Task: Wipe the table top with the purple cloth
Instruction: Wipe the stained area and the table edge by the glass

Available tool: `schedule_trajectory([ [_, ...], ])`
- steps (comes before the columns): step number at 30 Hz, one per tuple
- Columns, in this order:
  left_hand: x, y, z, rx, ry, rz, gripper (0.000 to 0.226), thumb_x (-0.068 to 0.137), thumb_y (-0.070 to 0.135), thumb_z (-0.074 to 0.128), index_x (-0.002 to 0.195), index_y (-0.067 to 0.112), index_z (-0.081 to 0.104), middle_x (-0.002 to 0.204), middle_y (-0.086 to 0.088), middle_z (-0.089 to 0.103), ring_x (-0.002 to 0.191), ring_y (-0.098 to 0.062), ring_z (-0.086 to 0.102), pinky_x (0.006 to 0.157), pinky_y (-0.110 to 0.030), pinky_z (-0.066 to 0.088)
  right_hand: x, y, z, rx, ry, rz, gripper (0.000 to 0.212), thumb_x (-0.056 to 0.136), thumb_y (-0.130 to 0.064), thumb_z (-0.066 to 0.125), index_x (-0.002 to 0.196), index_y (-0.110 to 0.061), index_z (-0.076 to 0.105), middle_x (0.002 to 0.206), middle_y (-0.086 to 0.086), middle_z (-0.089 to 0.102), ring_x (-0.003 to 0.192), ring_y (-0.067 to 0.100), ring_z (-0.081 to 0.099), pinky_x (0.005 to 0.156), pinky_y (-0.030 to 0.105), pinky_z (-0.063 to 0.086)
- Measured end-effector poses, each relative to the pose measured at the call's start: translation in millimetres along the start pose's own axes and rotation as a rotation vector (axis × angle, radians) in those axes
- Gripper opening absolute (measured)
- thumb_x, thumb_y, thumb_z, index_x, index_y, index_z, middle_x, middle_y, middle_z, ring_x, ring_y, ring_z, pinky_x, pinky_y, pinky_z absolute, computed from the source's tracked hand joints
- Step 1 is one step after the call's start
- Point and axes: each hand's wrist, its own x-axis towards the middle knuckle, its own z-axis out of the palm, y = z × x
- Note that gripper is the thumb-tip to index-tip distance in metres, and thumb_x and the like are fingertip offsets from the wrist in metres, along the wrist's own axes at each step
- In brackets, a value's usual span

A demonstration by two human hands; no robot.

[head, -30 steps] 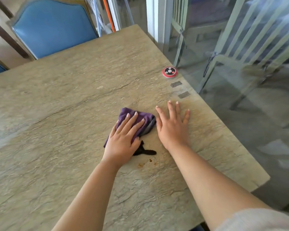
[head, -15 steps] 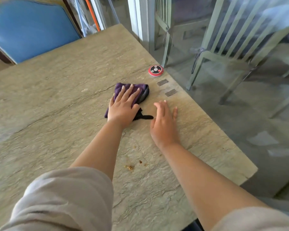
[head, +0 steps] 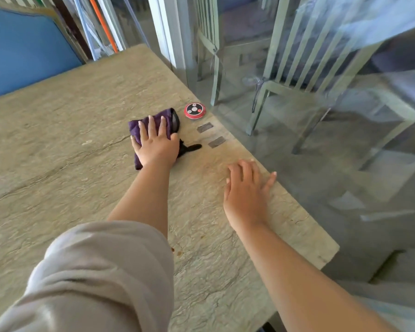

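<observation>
A folded purple cloth (head: 135, 127) lies on the beige stone table top (head: 58, 140), toward the far right side. My left hand (head: 157, 146) presses flat on the cloth with fingers spread, covering most of it. A black strap or tag (head: 189, 148) sticks out from under the hand to the right. My right hand (head: 246, 195) rests flat on the bare table near the right edge, fingers apart, holding nothing.
A round red and black call button (head: 194, 110) sits just right of the cloth near the table edge. Two grey patches (head: 210, 134) mark the surface beside it. Small brown crumbs (head: 176, 251) lie near my left elbow. Pale green chairs (head: 285, 75) stand beyond the right edge; a blue chair back (head: 22, 53) is far left.
My left hand has pushed the cloth away from me, up close to the call button. My right hand stayed flat on the table, now nearer the right edge.
</observation>
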Motion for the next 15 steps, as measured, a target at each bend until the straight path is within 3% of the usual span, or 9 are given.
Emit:
schedule_trajectory([
  [7,-85.9,-6.7,9.0,0.026,-0.041,0.437,0.060,0.093,0.038,0.037,0.149,0.048,0.017,0.161,0.020,0.004,0.148,-0.005,-0.004,0.119,-0.035,-0.002,-4.0,2.1,-2.1,0.164,0.157,0.008,0.046,0.081,-0.003,0.056,0.125,-0.014,0.050,0.130,0.005,0.052,0.131,0.025,0.044,0.110,0.068,0.013],
  [11,-149.6,-29.2,14.1,0.062,-0.131,0.710,0.064,0.085,0.046,0.024,0.148,0.051,0.016,0.158,0.027,-0.001,0.146,0.003,-0.012,0.116,-0.028,-0.012,-6.9,13.4,-9.2,0.399,0.159,0.017,0.053,0.077,0.011,0.053,0.126,-0.008,0.050,0.127,0.010,0.050,0.122,0.028,0.046,0.112,0.054,0.027],
  [13,-148.8,-33.7,12.5,0.070,-0.141,0.730,0.065,0.084,0.048,0.023,0.148,0.051,0.016,0.157,0.028,-0.001,0.145,0.004,-0.013,0.117,-0.027,-0.012,-15.2,22.6,-17.3,0.471,0.149,0.018,0.052,0.084,0.008,0.047,0.133,-0.008,0.044,0.130,0.011,0.047,0.124,0.028,0.042,0.107,0.044,0.036],
  [15,-132.0,-22.5,11.7,0.065,-0.113,0.642,0.067,0.082,0.051,0.020,0.149,0.050,0.015,0.159,0.026,0.000,0.146,0.002,-0.012,0.119,-0.031,-0.008,-30.9,34.6,-22.3,0.380,0.168,0.045,0.054,0.085,0.006,0.048,0.137,-0.011,0.041,0.129,0.010,0.048,0.125,0.028,0.042,0.109,0.047,0.034],
])
